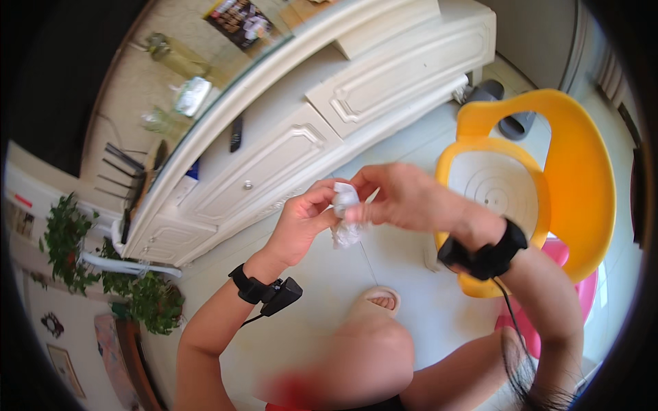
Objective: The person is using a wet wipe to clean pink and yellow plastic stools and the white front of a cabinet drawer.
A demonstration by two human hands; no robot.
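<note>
A small crumpled white bundle (346, 218) hangs between my hands in the middle of the view. It is thin and wrinkled; whether it is plastic or tissue I cannot tell. My left hand (296, 222) pinches it from the left with thumb and fingers. From the right, my right hand (404, 200) closes on its upper part, the thumb slightly blurred. Both hands are up above the tiled floor, in front of the cream cabinet (274, 161). A black strap with a device sits on each wrist.
A yellow chair (579, 171) with a pale seat stands at the right, a pink plastic thing (586, 291) below it. Grey slippers (515, 125) lie behind. The cabinet top carries a green bottle (177, 56) and a white packet (193, 96). Leafy plants (156, 301) stand at left.
</note>
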